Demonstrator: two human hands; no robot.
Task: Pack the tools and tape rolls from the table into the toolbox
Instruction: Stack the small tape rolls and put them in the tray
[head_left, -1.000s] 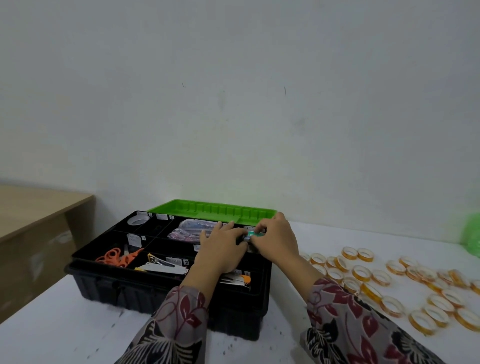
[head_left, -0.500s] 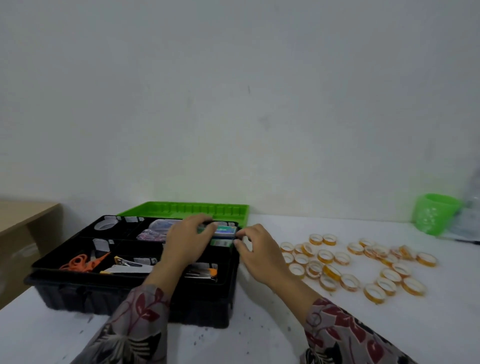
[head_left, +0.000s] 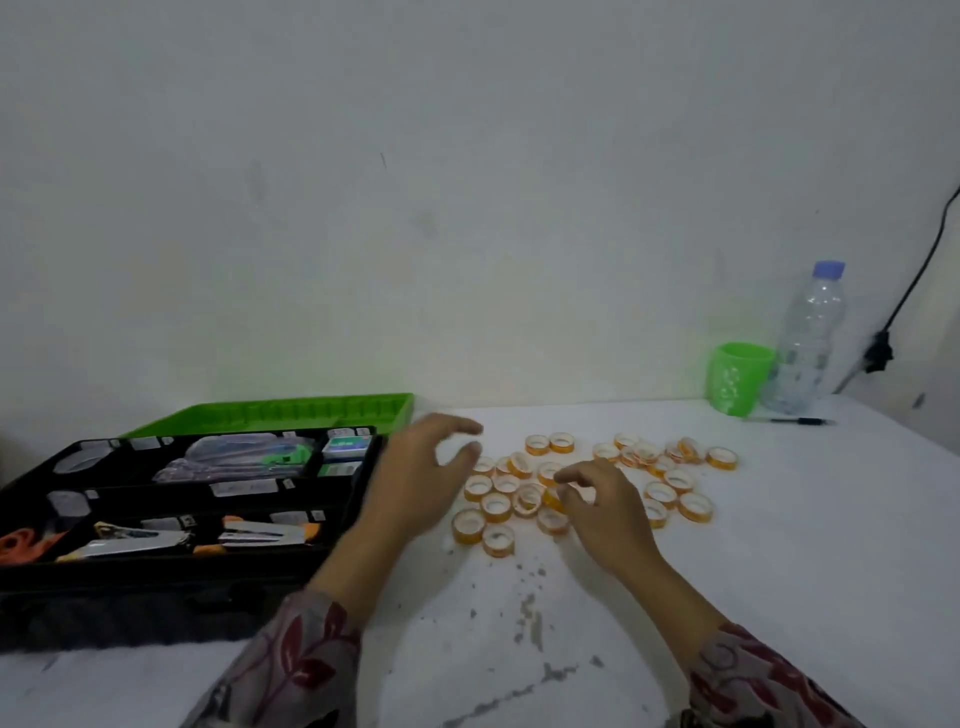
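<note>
1. Left hand: fingers apart and loosely curved, thumb separated from them, nothing held. The hand hovers between the right wall of the toolbox and the nearest tape rolls.
2. Right hand: fingers curled downward over the middle of the rolls, tips at an orange roll. Whether they pinch it cannot be told.
3. Tape rolls: orange-rimmed, scattered loose on the white bench to the right of the toolbox. Most lie flat; a few lean on neighbours.
4. Toolbox: black, open, at the left of the bench, with its green lid folded back towards the wall. The front compartments contain orange scissors and a stapler. The rear compartments contain a clear plastic bag and a small box.
5. Far right corner of the bench: a green cup, a water bottle just beside it and a pen in front of both.
</note>
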